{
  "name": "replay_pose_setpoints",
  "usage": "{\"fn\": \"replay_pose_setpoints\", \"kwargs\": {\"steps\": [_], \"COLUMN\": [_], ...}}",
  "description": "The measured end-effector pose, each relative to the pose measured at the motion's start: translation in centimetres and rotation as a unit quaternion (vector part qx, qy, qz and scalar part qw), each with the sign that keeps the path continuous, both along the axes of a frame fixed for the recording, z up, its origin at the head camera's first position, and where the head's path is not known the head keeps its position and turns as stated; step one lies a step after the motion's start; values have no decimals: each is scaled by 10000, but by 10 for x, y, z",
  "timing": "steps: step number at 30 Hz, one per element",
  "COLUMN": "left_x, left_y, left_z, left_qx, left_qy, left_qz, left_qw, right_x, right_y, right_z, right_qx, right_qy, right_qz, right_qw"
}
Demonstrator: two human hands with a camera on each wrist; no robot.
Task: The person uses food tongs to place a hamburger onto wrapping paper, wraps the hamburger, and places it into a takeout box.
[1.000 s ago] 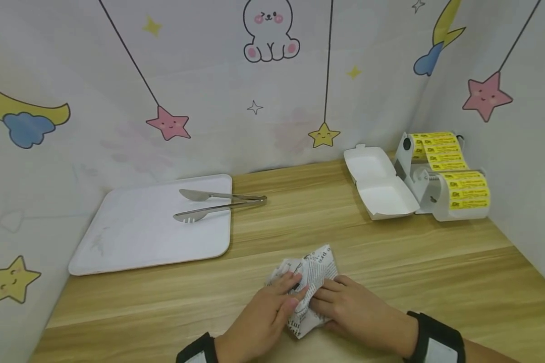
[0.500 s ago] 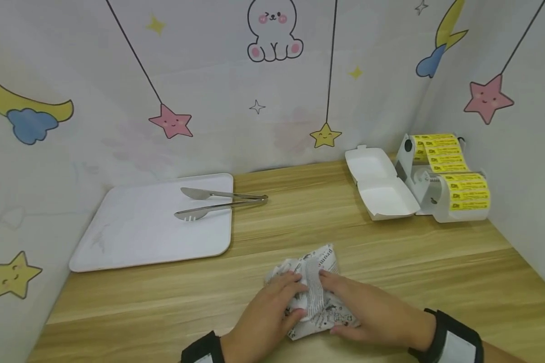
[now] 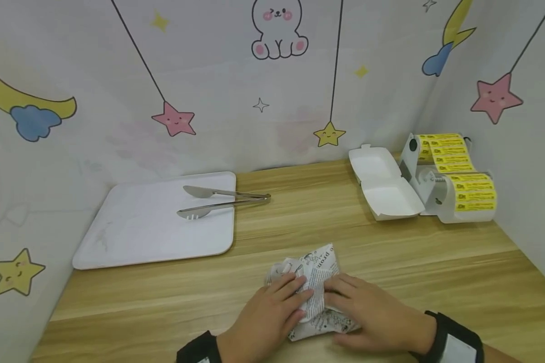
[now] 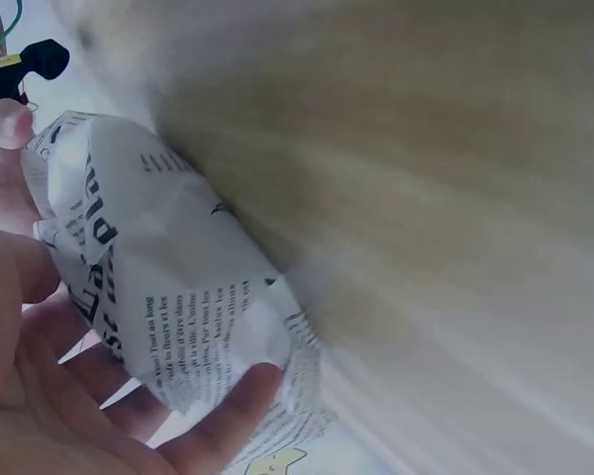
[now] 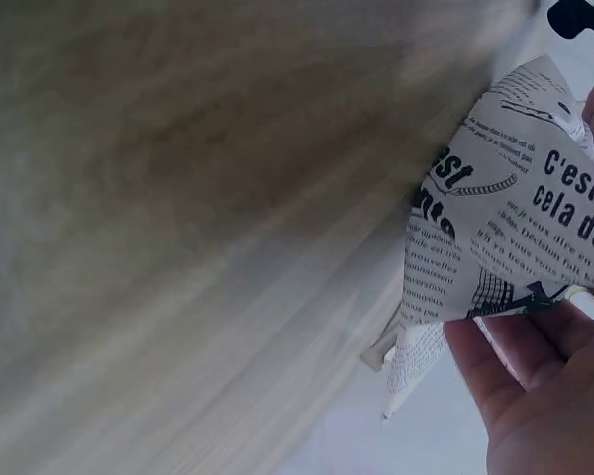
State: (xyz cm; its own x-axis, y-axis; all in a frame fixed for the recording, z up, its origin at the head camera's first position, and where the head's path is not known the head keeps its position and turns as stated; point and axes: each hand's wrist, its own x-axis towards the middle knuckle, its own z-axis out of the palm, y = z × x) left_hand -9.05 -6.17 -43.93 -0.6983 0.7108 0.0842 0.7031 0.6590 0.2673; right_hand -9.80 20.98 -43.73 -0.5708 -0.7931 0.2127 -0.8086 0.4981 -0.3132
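Note:
A parcel of newsprint-patterned paper (image 3: 315, 287) lies on the wooden table, its folded layers overlapping at the middle and a pointed corner standing toward the back. My left hand (image 3: 272, 315) rests its spread fingers flat on the parcel's left side; the left wrist view shows those fingers along the crumpled paper (image 4: 178, 267). On the parcel's right side, my right hand (image 3: 372, 315) presses the paper with its fingertips, thumb low beside the near edge. The right wrist view shows fairly straight fingers (image 5: 490, 371) against the printed paper (image 5: 505, 208). What the paper wraps is hidden.
Metal tongs (image 3: 252, 200) lie partly on a white tray (image 3: 141, 232) at the back left. An open white clamshell box (image 3: 390, 196) sits at the back right, beside a dispenser with a roll of yellow labels (image 3: 474, 191). A patterned cloth wall (image 3: 218, 75) stands behind.
My right hand has left its tucked position, moved right, and now touches the flattened flap from the right. My left hand stays on the parcel, whose near right side has spread wider.

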Motion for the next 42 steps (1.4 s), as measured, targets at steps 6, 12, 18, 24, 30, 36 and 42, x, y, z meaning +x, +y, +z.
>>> {"fn": "replay_pose_setpoints", "kwargs": {"steps": [6,12,18,24,30,36,42], "left_x": [0,0,-2,-4,-8,-15,-14], "left_y": [-1,-6,-9,-11,-14,-20,-21], "left_z": [1,-3,-5,-4,-6,-10,-8], "left_qx": [-273,158,570,592,650,953,726], "left_qy": [363,515,-9,-305,-991,-1743,-1457], "left_qz": [-9,-11,50,484,511,469,185], "left_qw": [9990,9985,9984,9966,9916,9789,9865], "right_x": [5,15,18,17,18,20,20], "right_y": [0,-4,-6,-9,-12,-14,-15], "right_z": [3,-5,-4,2,2,-2,-2], "right_qx": [-144,1066,1217,1379,1457,1344,1408], "right_qy": [270,986,183,-292,-279,100,560], "right_qz": [-426,-24,-133,-136,-148,-110,-121], "right_qw": [9986,9894,9923,9899,9888,9908,9884]}}
